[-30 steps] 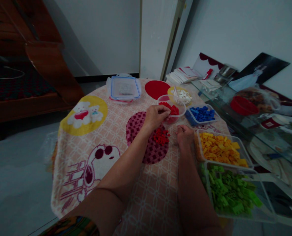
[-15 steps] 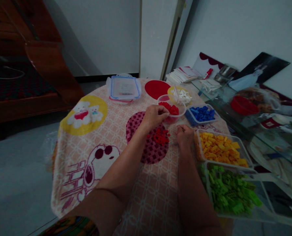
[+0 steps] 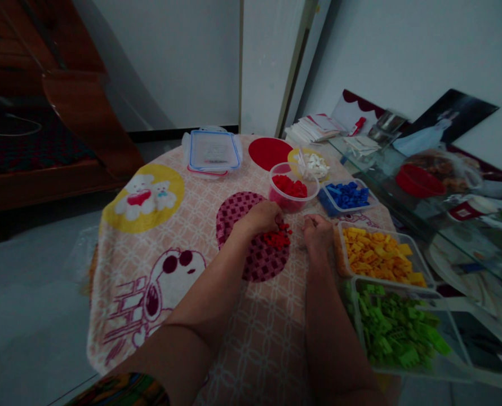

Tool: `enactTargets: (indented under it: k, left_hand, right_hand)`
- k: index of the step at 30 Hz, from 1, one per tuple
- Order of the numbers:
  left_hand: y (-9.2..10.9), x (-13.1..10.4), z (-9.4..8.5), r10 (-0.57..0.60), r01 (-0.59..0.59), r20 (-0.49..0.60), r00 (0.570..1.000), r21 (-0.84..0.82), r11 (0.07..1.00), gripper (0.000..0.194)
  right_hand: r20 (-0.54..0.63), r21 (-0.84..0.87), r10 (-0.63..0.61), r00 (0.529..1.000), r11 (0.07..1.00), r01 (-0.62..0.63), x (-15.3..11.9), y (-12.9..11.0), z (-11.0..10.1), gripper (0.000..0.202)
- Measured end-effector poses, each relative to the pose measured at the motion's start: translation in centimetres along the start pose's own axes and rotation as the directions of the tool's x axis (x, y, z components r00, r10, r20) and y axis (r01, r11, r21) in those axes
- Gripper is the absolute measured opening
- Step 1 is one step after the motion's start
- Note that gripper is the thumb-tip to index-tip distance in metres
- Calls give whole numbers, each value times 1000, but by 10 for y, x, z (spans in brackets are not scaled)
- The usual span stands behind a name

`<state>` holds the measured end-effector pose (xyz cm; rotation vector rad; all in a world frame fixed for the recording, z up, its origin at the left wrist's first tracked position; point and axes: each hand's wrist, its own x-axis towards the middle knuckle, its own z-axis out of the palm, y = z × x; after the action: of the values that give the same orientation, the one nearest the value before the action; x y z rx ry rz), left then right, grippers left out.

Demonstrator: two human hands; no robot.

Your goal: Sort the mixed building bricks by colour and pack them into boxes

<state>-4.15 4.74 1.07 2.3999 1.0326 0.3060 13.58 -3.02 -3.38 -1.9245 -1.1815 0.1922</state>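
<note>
My left hand [image 3: 262, 217] is at the upper edge of a loose pile of small red toy bricks [image 3: 277, 241]. Its fingers curl down toward the bricks, and whatever lies between the fingertips is hidden. On the cloth just right of the pile rests my right hand [image 3: 317, 231], closed with thumb and fingers together; I cannot make out anything in it. Beyond both hands stands a round clear tub [image 3: 293, 200] that holds more red bricks [image 3: 290, 186].
Right of the hands stand clear boxes of blue bricks [image 3: 347, 195], yellow bricks [image 3: 377, 255] and green bricks [image 3: 400, 327]. White pieces [image 3: 317, 166] lie behind the tub. A lidded container [image 3: 215, 151] is at the far left of the patterned tablecloth [image 3: 259, 332]. A cluttered glass shelf runs along the right.
My left hand has moved from the rim of the round tub down and toward me to the red brick pile. My right hand stays where it was.
</note>
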Motion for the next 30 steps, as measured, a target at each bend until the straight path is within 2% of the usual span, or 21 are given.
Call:
enactTargets:
  k: [7,14,18,21,25,30]
  left_hand:
    - [1,-1,-1,-5,-9,-73,997,-189,982,19]
    - [3,-1,-2,17,-22,-60,998,-77,997,17]
    - [3,0,-2,27,-34,-120,992,-56,998,19]
    - [3,0,-2,32,-49,-156,987,-101,994,19]
    - [3,1,-2,24,-48,-149,988,-163,986,16]
    - [11,0,-7,7,-56,-184,983,-265,963,12]
  right_hand:
    - [-6,1,-13,1000,1000,13,0,1,0,31]
    - [6,7,-8,1000,1000,8,0,0,0,31]
    - [6,12,-7,1000,1000,7,0,0,0,30]
    - [1,10,-6,1000,1000,6,0,0,-1,30]
    - [5,-4,-7,1000,1000,7,0,0,-1,30]
    - [10,10,-2,1000,1000,2,0,1,1,31]
